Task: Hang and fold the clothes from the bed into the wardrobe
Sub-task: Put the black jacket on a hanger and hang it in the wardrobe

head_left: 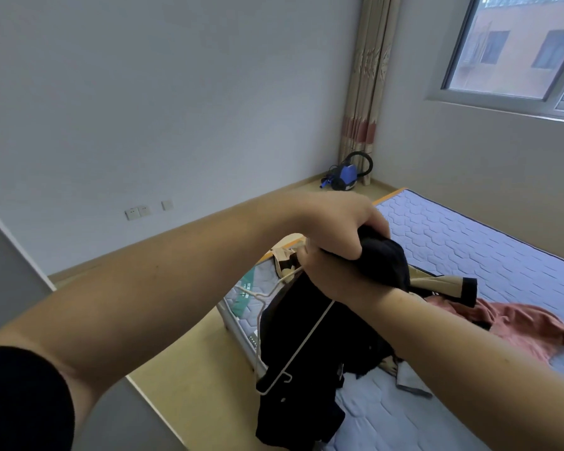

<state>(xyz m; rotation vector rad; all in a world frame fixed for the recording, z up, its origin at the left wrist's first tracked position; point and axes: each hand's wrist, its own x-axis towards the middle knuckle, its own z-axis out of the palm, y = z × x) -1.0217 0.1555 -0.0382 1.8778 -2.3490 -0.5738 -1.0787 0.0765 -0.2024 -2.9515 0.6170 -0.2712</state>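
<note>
We clamp both hands, left (336,222) above right (332,275), on one black garment (306,353) and one white hanger (293,349), its long axis slanting down-left below them; one pink garment (528,327) lies right on the bed (469,242).

We see the bed (469,242) w/ a quilted blue mattress pad. On it lie a pink garment (528,330), a tan-and-black garment (443,284) beside it, & a grey piece (411,379) nearer us.

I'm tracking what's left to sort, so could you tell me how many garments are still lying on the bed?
2, possibly more: a pink garment spread on the mattress at right, and a beige-and-black garment beside it, behind the hands. The held dark garment may hide others.
</note>
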